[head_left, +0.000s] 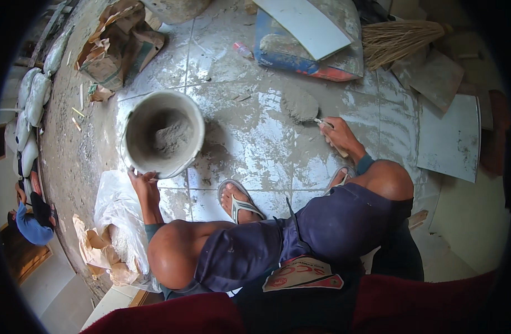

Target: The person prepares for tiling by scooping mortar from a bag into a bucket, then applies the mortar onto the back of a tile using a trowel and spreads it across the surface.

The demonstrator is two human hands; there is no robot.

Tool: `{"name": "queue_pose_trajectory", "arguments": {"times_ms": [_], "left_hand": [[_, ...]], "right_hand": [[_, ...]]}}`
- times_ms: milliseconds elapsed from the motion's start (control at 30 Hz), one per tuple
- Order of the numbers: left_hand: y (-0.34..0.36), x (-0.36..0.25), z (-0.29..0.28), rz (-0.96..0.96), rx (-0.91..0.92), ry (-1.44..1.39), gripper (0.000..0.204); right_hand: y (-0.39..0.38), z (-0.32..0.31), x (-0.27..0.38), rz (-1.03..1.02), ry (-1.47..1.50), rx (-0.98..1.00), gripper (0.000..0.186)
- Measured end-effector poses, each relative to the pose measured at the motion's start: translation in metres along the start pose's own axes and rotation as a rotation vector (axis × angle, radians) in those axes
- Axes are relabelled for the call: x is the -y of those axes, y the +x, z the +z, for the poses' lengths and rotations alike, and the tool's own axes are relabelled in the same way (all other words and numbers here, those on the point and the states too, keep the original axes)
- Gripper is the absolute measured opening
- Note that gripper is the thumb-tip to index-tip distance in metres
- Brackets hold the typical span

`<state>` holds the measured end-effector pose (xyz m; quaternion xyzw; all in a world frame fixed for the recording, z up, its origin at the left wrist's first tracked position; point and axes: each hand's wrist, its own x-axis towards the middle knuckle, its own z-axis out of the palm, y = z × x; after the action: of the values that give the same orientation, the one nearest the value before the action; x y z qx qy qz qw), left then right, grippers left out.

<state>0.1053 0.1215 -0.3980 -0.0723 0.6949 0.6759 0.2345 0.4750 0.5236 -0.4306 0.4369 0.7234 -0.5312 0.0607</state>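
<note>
My left hand [144, 186] grips the near rim of a grey bucket [193, 111], which tilts slightly and has grey cement mix [172, 137] at its bottom. Out to the right, my right hand [341, 136] is closed round the handle of a trowel [301, 106]. The trowel's blade is covered in grey mix and is held low over the smeared floor tiles. Whether the blade touches the floor I cannot tell.
A torn paper sack [108, 53] stands at the far left; a plastic bag [119, 203] lies near my left knee. Ahead are a blue sack [272, 49] with a white board [305, 25] on it and a straw broom [400, 40]. A tile [453, 133] leans at right. Another person [33, 222] crouches far left.
</note>
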Motion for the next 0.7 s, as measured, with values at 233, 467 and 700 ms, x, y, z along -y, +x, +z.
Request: {"name": "queue_pose_trajectory", "arguments": {"times_ms": [233,467,700], "left_hand": [[-0.017,-0.021,0.054,0.0,0.192,0.085,0.055],[-0.017,-0.007,0.094,-0.028,0.291,0.107,0.062],[-0.005,0.001,0.121,-0.039,0.331,0.039,0.052]], "right_hand": [[-0.017,-0.017,0.128,-0.201,-0.137,0.134,0.023],[0.016,0.056,0.199,-0.8,-0.931,0.119,0.015],[-0.017,0.036,0.213,-0.834,-1.135,-0.168,0.03]]}}
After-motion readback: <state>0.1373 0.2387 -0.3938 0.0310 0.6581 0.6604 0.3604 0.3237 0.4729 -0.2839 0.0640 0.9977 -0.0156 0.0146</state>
